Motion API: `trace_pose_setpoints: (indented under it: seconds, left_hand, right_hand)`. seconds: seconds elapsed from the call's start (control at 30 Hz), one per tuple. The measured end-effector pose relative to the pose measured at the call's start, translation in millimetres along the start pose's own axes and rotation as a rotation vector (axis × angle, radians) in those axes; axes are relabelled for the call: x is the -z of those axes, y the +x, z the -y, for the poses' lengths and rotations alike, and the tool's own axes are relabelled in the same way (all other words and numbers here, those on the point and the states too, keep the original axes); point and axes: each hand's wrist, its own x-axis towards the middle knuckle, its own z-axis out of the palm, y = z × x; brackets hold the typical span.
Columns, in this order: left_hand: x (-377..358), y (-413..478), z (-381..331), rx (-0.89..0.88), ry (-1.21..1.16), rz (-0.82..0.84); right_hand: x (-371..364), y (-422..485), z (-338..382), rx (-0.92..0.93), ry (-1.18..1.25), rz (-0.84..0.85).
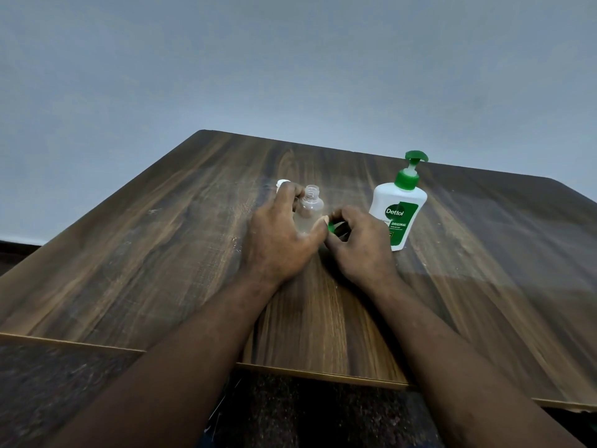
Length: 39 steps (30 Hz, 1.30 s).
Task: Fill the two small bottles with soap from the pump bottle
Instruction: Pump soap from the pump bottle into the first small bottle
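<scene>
A wooden table (155, 260) fills the lower half of the view, its top a dark brown laminate with long streaks of grain that turn warmer and more orange near the middle. A thin pale edge band (80, 343) runs along its near side. Small white specks (151, 211) and fine scratches dot the surface, and a paler, hazy patch (484, 286) lies across its right part. Behind the table rises a plain grey-blue wall (290, 59). Below the near edge shows a dark speckled floor (323, 415), partly blurred.
</scene>
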Motion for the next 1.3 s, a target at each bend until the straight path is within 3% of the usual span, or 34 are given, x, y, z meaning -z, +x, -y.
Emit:
trace_pose_setpoints:
  seconds: [0.33,0.53,0.7,0.83,0.93,1.03,1.17,1.3]
  left_hand:
    - [1,0,0,-0.027,-0.011,-0.010]
    - [0,0,2,-0.074,0.054,-0.015]
    - [-1,1,1,-0.104,0.067,-0.006]
    - [-1,-2,-3,-0.120,0.088,0.010]
    - [-3,-3,-7,-0.137,0.087,0.024]
    - [-7,-5,-9,-0.149,0.113,0.051]
    - [-10,-6,-9,-0.157,0.094,0.077]
    - [-14,-1,-16,-0.190,0.109,0.081]
  right_hand:
    - [-4,11,3,0.077,-0.296,0.173]
    - [0,17,11,0.060,-0.268,0.180]
    - [21,1,14,0.203,-0.241,0.039]
    - [54,-6,1,0.313,-0.173,-0.243]
    - [77,3,-20,0.250,-0.026,-0.442]
    - [90,17,-41,0.176,0.041,-0.509]
    - [92,31,-64,0.031,0.127,-0.398]
    - [89,47,-75,0.040,0.254,-0.189]
